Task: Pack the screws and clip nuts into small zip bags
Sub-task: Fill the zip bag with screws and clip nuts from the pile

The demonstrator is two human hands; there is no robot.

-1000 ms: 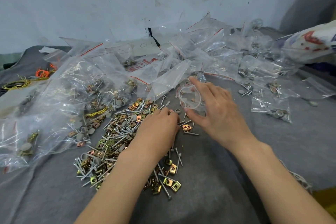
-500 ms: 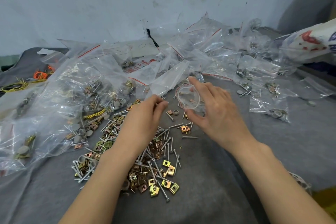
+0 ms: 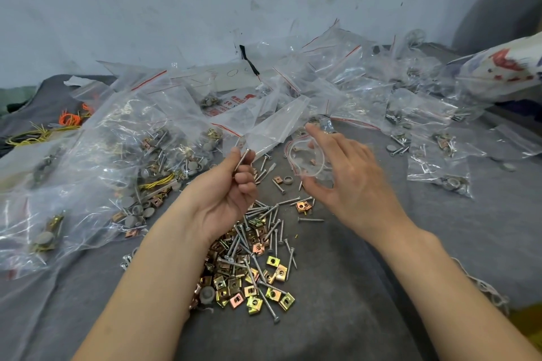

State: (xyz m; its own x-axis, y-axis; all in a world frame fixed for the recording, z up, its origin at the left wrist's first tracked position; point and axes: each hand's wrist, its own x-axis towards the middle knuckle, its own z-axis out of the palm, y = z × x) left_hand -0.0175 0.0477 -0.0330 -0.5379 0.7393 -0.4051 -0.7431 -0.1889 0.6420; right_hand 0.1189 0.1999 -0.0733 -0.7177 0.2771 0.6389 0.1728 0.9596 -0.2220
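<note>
Grey cloth (image 3: 381, 272) carries filled zip bags (image 3: 117, 155) at back & left, pile of screws and clip nuts (image 3: 252, 267) in middle. Above it right hand (image 3: 352, 184) holds small zip bag (image 3: 305, 158) by its mouth — left hand (image 3: 225, 196), fingers curled, pinches one screw (image 3: 242, 159) just beside.

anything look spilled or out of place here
Nothing damaged. A few loose screws and a grey cap lie among the packed bags on the right, apart from the main pile, easy to overlook.

Even soft daylight, bag glare, wide-angle edge bending.
</note>
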